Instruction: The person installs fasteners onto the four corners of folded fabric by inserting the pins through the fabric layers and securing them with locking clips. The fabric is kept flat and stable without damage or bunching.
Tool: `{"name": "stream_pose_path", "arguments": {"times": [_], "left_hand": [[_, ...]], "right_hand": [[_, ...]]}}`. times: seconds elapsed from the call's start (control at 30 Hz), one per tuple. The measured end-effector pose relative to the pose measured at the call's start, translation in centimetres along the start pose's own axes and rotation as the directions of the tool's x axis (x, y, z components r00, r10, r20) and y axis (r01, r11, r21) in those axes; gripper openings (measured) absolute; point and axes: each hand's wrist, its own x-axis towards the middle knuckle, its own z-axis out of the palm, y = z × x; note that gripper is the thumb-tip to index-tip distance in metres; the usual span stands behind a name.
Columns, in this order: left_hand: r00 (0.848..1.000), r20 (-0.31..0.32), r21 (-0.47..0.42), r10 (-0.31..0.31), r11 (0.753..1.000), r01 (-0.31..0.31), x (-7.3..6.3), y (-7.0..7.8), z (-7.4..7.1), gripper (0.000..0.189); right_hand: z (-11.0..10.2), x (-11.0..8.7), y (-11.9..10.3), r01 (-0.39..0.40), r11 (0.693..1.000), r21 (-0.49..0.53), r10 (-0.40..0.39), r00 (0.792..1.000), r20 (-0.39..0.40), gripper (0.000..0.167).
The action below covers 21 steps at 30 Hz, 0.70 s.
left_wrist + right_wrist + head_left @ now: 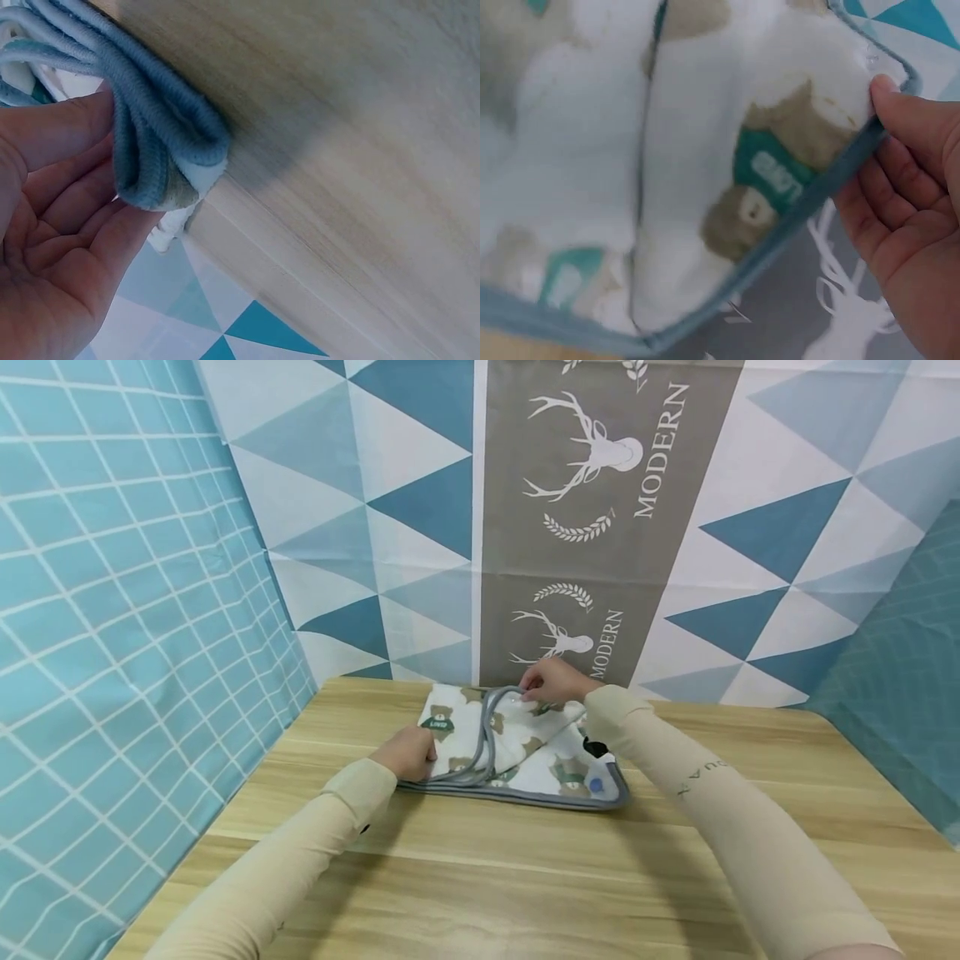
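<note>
A white fleece blanket (540, 752) with printed brown bears in green tops and grey-blue edging lies folded in layers on the wooden table. My left hand (408, 753) grips its left end; in the left wrist view the thumb is on top of the stacked, rolled edging (161, 112) and the fingers are underneath. At the far side my right hand (553, 681) pinches a corner of the upper layer, thumb on the fleece. That corner is raised in the right wrist view. A round blue snap button (596, 785) shows at the near right corner.
The wooden table (480, 885) reaches toward me and out to both sides. Behind its far edge hangs a patterned cloth (420, 527) with triangles and deer heads. A blue checked cloth (112, 568) lines the left side, and a teal one (900, 693) the right.
</note>
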Motion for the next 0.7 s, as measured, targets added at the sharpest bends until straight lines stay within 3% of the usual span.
{"name": "stream_pose_path", "arguments": {"times": [0.23, 0.4, 0.5, 0.7], "left_hand": [[1.0, 0.001, 0.025, -0.012, 1.0, 0.012, 0.1, -0.1, 0.0, 0.032], [1.0, 0.018, 0.022, -0.003, 1.0, 0.003, 0.2, -0.3, 0.0, 0.027], [1.0, 0.015, 0.039, -0.002, 0.999, 0.001, 0.2, -0.4, -0.2, 0.015], [1.0, 0.014, 0.057, 0.006, 0.998, -0.006, 0.1, -0.5, -0.3, 0.026]], "right_hand": [[-2.6, -3.5, -0.8, 0.082, 0.997, -0.016, -0.082, 0.997, -0.011, 0.007], [-3.5, -7.0, -0.7, 0.07, 0.997, 0.021, -0.071, 0.997, 0.022, 0.006], [-3.8, -9.1, -0.5, 0.041, 0.998, 0.049, -0.043, 0.998, 0.043, 0.009], [-4.4, -12.5, 0.3, 0.002, 0.999, 0.055, -0.013, 0.981, 0.194, 0.013]]}}
